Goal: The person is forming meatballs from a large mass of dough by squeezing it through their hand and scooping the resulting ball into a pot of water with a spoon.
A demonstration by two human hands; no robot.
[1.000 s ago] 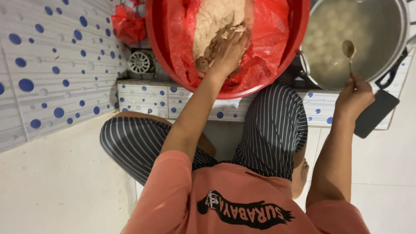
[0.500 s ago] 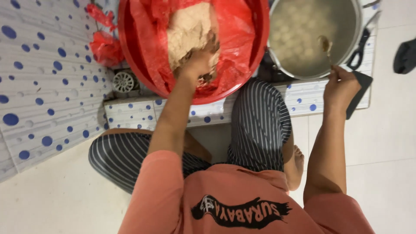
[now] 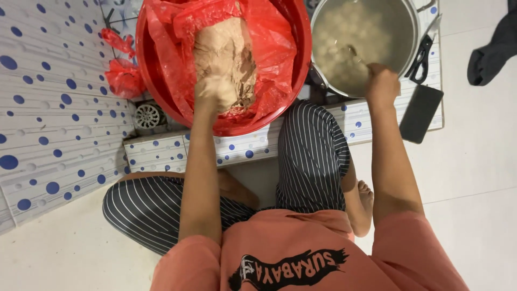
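1. Left hand (image 3: 215, 92) is down in the red basin (image 3: 161, 102), fingers curled shut around a lump of the pale brown paste (image 3: 226, 51); the hand is motion-blurred, so how firm the squeeze is I cannot tell. The rest of the paste sits in the middle of the basin on the red plastic liner (image 3: 274, 48)

2. Right hand (image 3: 381, 83) hangs over the near rim of the steel pot (image 3: 414, 32), fingers closed on a spoon (image 3: 355, 54) dipped in the cloudy water among the pale balls

3. Risk one: sticky paste clings to the liner, and a pull could drag plastic up with the lump

4. Risk two: the pot rests at the edge of the tiled step (image 3: 253, 148); a hard push with the spoon may slop water toward the striped trousers (image 3: 312, 156)

5. Risk three: scissors (image 3: 425, 51) lie just beside the pot, near the right wrist, with a black flat object (image 3: 421, 113) close by, and a wide sweep may knock them
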